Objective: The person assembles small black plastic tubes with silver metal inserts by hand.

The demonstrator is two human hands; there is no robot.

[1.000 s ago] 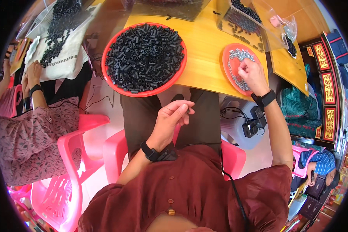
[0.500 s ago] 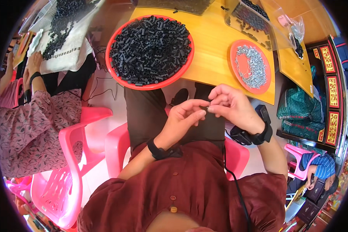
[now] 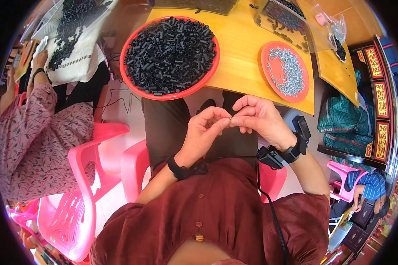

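Above my lap, the fingertips of my left hand [image 3: 205,131] and my right hand [image 3: 259,120] meet, each in a pinch. Whatever sits between them is too small and covered to name. Beyond my left hand, a red round basin [image 3: 123,70] is heaped with short black plastic tubes [image 3: 170,55]. Past my right hand, an orange-red plate [image 3: 276,70] carries many small silvery metal pins or screws [image 3: 292,73]. Both basin and plate rest on the near part of the yellow table [image 3: 239,57].
A clear plastic box [image 3: 283,26] with black parts stands at the table's back right. At left, a person in a patterned top [image 3: 44,145] sits by a white cloth [image 3: 82,62] with black parts. Pink chairs [image 3: 82,198] stand beside me; green sacks [image 3: 342,119] lie at right.
Both hands have shifted slightly left, and their pinched fingertips have come closer together. The basin and plate look the same apart from a small view shift.
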